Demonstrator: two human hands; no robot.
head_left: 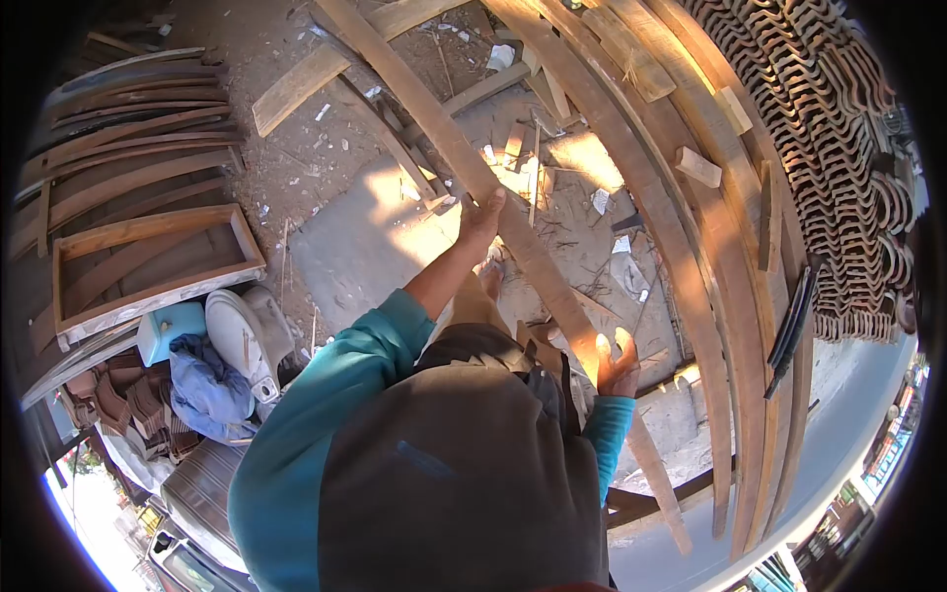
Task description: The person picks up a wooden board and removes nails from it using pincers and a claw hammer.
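A long, narrow wooden plank [541, 271] runs slantwise in front of my body, from the top of the view down to the lower right. My left hand [479, 219] is closed around it near the middle, with the thumb along its upper side. Lower down, my right hand [618, 365] grips the same plank from its right edge, thumb and fingertips pointing up. The palm side of that hand is partly hidden. Beneath the plank, a short board [301, 89] and other timber pieces lie on the ground.
Several long beams [681, 237] lie side by side at right, small offcuts [698, 168] on them. Stacked roof tiles [838, 148] stand beyond. At left are stacked timbers [138, 148], a wooden frame [153, 321], a white toilet [242, 340] and blue cloth [207, 390]. Scraps litter the floor.
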